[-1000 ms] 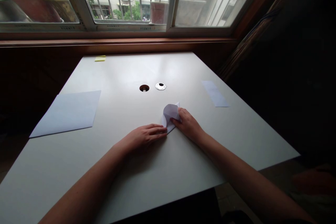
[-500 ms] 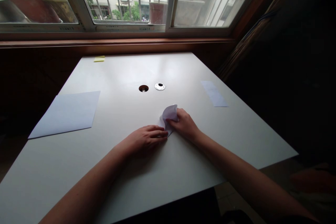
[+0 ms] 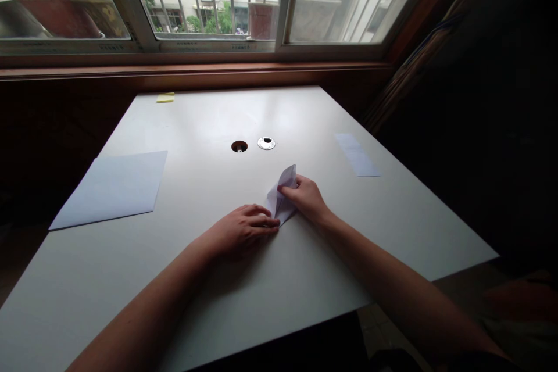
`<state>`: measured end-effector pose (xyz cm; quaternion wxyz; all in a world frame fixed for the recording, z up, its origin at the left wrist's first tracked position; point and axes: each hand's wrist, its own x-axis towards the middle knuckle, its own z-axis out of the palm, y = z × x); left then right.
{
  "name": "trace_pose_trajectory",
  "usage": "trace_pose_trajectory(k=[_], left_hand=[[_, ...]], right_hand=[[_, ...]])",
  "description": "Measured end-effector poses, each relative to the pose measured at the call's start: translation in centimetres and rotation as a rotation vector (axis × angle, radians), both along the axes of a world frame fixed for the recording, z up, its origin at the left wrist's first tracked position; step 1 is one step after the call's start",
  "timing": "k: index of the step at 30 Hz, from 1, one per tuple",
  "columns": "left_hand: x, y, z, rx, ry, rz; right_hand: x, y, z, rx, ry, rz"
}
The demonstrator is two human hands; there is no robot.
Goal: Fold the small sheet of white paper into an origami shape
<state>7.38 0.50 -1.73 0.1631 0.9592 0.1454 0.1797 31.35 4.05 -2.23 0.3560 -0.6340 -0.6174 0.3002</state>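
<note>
A partly folded piece of white paper [image 3: 283, 200] is on the white table in front of me, one flap lifted to a point. My right hand [image 3: 306, 199] pinches that raised flap between thumb and fingers on its right side. With fingers stretched out, my left hand [image 3: 249, 225] lies on the table, its fingertips on the paper's lower left corner and pressing it down. Part of the paper's lower left is hidden under those fingertips.
A stack of white paper [image 3: 113, 186] lies at the left, and a narrow white paper strip [image 3: 357, 155] at the right. Yellow sticky notes [image 3: 165, 97] sit near the back edge. The table [image 3: 209, 174] has a round cable hole [image 3: 239, 146] with a silver cover [image 3: 266, 143] beside it.
The flap in my right hand has changed from a rounded curl to a taller pointed shape, as that hand's fingers moved slightly. My left hand has stayed nearly still.
</note>
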Motion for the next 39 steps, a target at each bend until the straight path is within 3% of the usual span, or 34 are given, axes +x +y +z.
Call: trace_pose_trajectory(k=[14, 17, 21, 31, 39], left_hand=[[0.1, 0.0, 0.1, 0.008, 0.031, 0.011], [0.1, -0.1, 0.0, 0.017, 0.028, 0.015], [0.3, -0.3, -0.1, 0.040, 0.019, 0.022], [0.5, -1.0, 0.6, 0.070, 0.069, 0.043], [0.6, -0.9, -0.1, 0.087, 0.076, 0.032]], right_hand=[[-0.3, 0.3, -0.5, 0.137, -0.014, -0.063], [-0.4, 0.3, -0.7, 0.240, -0.042, -0.082], [-0.5, 0.3, -0.7, 0.368, -0.110, -0.019], [-1.0, 0.0, -0.7, 0.403, -0.389, 0.116], [-1.3, -0.3, -0.8, 0.405, -0.317, 0.153]])
